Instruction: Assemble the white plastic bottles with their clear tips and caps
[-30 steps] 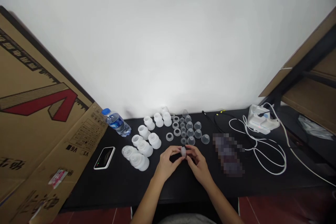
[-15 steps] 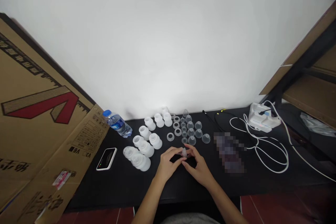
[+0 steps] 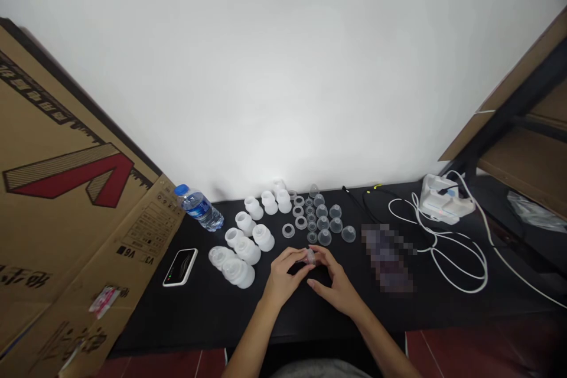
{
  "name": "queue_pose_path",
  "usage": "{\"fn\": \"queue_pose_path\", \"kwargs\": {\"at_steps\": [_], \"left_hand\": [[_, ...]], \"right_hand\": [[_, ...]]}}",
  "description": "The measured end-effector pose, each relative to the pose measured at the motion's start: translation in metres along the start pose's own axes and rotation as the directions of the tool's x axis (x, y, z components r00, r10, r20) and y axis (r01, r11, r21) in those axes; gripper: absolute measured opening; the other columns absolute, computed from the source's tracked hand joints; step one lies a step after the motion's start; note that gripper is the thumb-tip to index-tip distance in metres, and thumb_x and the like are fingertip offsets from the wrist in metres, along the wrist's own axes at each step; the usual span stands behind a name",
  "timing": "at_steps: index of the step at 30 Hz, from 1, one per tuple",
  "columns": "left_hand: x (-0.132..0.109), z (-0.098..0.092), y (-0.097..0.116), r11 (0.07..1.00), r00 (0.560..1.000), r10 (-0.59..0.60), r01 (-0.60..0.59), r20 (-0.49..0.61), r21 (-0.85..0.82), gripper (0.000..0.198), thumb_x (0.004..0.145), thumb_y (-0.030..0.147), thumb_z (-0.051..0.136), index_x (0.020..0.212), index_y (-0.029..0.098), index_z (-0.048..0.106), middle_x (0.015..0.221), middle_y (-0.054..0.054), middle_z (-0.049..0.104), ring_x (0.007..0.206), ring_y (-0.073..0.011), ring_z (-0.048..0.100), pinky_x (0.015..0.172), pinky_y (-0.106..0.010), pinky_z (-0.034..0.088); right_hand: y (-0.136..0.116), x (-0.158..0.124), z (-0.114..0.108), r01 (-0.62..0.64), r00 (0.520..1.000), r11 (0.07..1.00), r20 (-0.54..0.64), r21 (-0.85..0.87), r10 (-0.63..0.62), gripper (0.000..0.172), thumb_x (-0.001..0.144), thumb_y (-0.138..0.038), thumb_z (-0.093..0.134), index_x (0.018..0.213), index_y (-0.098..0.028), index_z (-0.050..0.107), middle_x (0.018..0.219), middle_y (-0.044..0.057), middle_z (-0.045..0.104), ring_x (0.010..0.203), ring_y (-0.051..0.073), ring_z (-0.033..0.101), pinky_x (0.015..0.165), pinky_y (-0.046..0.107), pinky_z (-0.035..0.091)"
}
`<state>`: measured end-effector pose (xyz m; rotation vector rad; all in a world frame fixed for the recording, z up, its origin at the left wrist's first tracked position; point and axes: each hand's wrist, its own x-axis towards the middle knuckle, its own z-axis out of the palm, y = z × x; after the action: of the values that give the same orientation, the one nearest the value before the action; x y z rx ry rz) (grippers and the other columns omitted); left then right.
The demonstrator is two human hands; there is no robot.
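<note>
My left hand (image 3: 284, 276) and my right hand (image 3: 335, 283) meet at the middle of the black table (image 3: 199, 307). Their fingertips pinch one small translucent plastic cap (image 3: 310, 256) between them. Just beyond the hands lie several small clear domes (image 3: 325, 224) and flat clear rings (image 3: 289, 230). To the left of the hands stand several white silicone cups (image 3: 248, 249), some lying on their sides.
A phone (image 3: 179, 266) lies face up at the left, with a water bottle (image 3: 198, 207) on its side behind it. A big cardboard box (image 3: 66, 218) leans at the left. White cables (image 3: 447, 251) and a charger block (image 3: 445, 206) sit at the right, beside a blurred item (image 3: 386, 257).
The hands have sunk slightly toward the table with the small cap still pinched between them. Everything else on the table is as it was.
</note>
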<state>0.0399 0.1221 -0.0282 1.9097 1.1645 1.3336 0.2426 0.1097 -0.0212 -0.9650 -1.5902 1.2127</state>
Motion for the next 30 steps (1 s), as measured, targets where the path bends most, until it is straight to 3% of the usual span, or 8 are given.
{"fn": "queue_pose_path", "kwargs": {"at_steps": [4, 10, 15, 17, 20, 24, 30], "left_hand": [[0.001, -0.001, 0.000, 0.997, 0.999, -0.048, 0.049, 0.021, -0.063, 0.026, 0.094, 0.038, 0.084, 0.115, 0.023, 0.084, 0.101, -0.009, 0.078, 0.087, -0.0221, 0.078, 0.081, -0.036, 0.068], [0.001, 0.000, -0.002, 0.981, 0.992, -0.109, 0.117, 0.058, -0.152, 0.028, 0.090, 0.041, 0.087, 0.111, 0.022, 0.085, 0.096, -0.007, 0.078, 0.083, -0.0202, 0.078, 0.077, -0.033, 0.068], [0.003, 0.002, -0.004, 0.967, 0.991, -0.130, 0.129, 0.011, -0.219, 0.031, 0.087, 0.040, 0.090, 0.110, 0.021, 0.083, 0.095, -0.005, 0.074, 0.081, -0.0196, 0.079, 0.074, -0.033, 0.070], [0.004, 0.002, -0.004, 0.968, 0.989, -0.145, 0.140, -0.010, -0.208, 0.031, 0.085, 0.040, 0.091, 0.108, 0.021, 0.081, 0.094, -0.004, 0.073, 0.080, -0.0193, 0.080, 0.074, -0.032, 0.071], [0.004, 0.003, -0.003, 0.969, 0.986, -0.163, 0.156, -0.020, -0.190, 0.029, 0.088, 0.042, 0.089, 0.107, 0.021, 0.080, 0.096, -0.004, 0.074, 0.081, -0.0197, 0.081, 0.076, -0.033, 0.072], [0.002, 0.004, -0.003, 0.966, 0.985, -0.171, 0.165, -0.011, -0.197, 0.029, 0.088, 0.042, 0.088, 0.106, 0.021, 0.079, 0.098, -0.005, 0.076, 0.084, -0.0205, 0.081, 0.079, -0.034, 0.072], [0.001, 0.004, -0.001, 0.926, 0.968, -0.212, 0.242, 0.132, -0.288, 0.026, 0.091, 0.037, 0.085, 0.112, 0.021, 0.082, 0.104, -0.008, 0.079, 0.090, -0.0226, 0.081, 0.080, -0.035, 0.070]], "right_hand": [[0.000, 0.000, -0.002, 0.000, 0.998, 0.999, 0.056, 0.049, -0.003, 0.060, 0.095, -0.038, 0.080, 0.150, -0.031, 0.059, 0.137, 0.009, 0.072, 0.127, 0.029, 0.069, 0.114, 0.047, 0.051], [0.004, 0.001, -0.003, 0.002, 0.992, 0.993, 0.123, 0.117, -0.016, 0.064, 0.095, -0.043, 0.081, 0.152, -0.031, 0.056, 0.141, 0.010, 0.070, 0.131, 0.030, 0.067, 0.116, 0.047, 0.048], [0.005, -0.002, -0.001, -0.015, 0.989, 0.980, 0.145, 0.201, -0.015, 0.090, 0.095, -0.041, 0.083, 0.169, -0.035, 0.034, 0.147, 0.010, 0.067, 0.140, 0.031, 0.062, 0.126, 0.053, 0.037], [0.005, -0.003, 0.000, -0.021, 0.986, 0.972, 0.163, 0.234, -0.018, 0.091, 0.096, -0.040, 0.082, 0.171, -0.036, 0.030, 0.152, 0.010, 0.064, 0.146, 0.030, 0.057, 0.130, 0.054, 0.032], [0.005, -0.003, 0.000, -0.023, 0.984, 0.963, 0.177, 0.270, -0.026, 0.087, 0.097, -0.041, 0.081, 0.169, -0.036, 0.034, 0.156, 0.010, 0.062, 0.151, 0.030, 0.053, 0.131, 0.053, 0.030], [0.007, 0.000, 0.000, -0.024, 0.988, 0.960, 0.152, 0.281, -0.020, 0.075, 0.096, -0.041, 0.082, 0.161, -0.035, 0.045, 0.152, 0.010, 0.064, 0.145, 0.030, 0.058, 0.126, 0.051, 0.036], [0.012, 0.002, 0.002, -0.045, 0.998, 0.959, 0.056, 0.280, 0.030, 0.050, 0.098, -0.043, 0.079, 0.143, -0.030, 0.061, 0.126, 0.008, 0.076, 0.122, 0.028, 0.071, 0.110, 0.045, 0.052]]}}
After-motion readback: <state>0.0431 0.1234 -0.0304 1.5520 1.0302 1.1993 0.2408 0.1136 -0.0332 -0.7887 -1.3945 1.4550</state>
